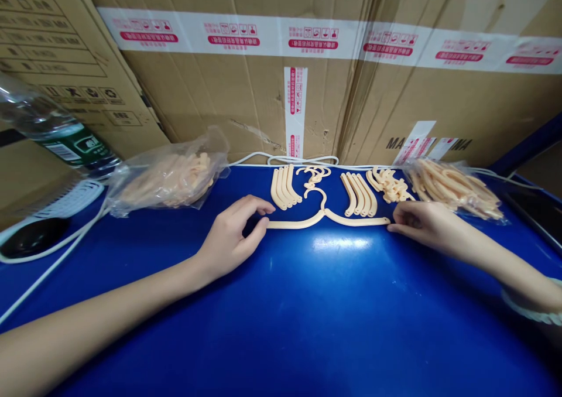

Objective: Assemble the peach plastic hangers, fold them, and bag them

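A beige plastic clothes hanger lies on the blue table, its two curved arms joined in the middle under a hook. My left hand is at its left end, the thumb covering the tip and the forefinger curled just above it. At the right end, my right hand pinches the tip between thumb and fingers. Just behind the hanger lie a row of loose hanger arms on the left and another row of arms on the right. Several loose hooks sit between these rows.
Small beige connector pieces are heaped at the right. Clear bags of parts stand left and right. A bottle, black mouse and white cable are at the left. Cardboard boxes wall the back; a dark phone-like slab lies right.
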Tool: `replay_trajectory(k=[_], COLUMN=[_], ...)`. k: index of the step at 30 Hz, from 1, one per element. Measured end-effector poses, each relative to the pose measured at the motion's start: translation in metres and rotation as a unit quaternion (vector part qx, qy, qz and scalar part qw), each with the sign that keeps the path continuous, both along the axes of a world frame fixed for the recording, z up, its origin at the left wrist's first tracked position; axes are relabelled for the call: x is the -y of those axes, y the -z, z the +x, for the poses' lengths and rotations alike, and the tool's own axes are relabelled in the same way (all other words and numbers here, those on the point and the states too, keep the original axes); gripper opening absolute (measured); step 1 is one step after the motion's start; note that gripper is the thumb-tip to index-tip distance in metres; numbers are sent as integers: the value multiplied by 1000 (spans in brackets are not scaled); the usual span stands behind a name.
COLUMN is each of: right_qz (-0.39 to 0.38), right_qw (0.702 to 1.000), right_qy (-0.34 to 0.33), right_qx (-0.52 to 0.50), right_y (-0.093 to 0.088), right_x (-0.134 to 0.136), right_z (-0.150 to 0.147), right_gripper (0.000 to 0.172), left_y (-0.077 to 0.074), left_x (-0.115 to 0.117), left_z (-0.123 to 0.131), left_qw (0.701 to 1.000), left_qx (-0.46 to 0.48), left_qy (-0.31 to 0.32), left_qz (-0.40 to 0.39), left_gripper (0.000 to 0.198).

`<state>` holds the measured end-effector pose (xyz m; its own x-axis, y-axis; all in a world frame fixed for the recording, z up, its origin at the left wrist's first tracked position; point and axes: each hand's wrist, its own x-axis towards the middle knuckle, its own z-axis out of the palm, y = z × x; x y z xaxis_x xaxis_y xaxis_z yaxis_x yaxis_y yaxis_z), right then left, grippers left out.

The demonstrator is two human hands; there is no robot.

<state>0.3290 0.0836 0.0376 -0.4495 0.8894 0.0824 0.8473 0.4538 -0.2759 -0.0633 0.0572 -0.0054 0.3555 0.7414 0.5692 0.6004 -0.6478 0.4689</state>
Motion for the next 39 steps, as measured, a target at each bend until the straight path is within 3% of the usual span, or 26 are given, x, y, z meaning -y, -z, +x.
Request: replay_trajectory(k=[6,19,25,28,31,39], right_qz=[-37,-26,72,129,136,98], right_qw=[999,1000,996,991,990,992], right_qy=[-4,-10,25,31,6,-71], right_qx=[-4,14,34,-5,-50,25], right_y=[-1,-8,-18,-28,-33,-22], right_x=[-2,-2,4,6,-2,-72], right_z=[1,5,3,-11,-34,-99], right_gripper=[25,35,47,40,27,28], left_y=[3,15,12,8,5,10], left_x=[-3,-12,-11,-11,-15,-31], left_z=[-1,-5,-4,-4,-6,-16], left_qw=[999,996,995,994,994,993], left_qx=[-39,-66,-64,-60,-51,-83], left_qy=[9,27,-12,-5,12,25], left_qz=[-14,-44,-77,-94,-96,-79], left_gripper=[19,37,42,44,42,43])
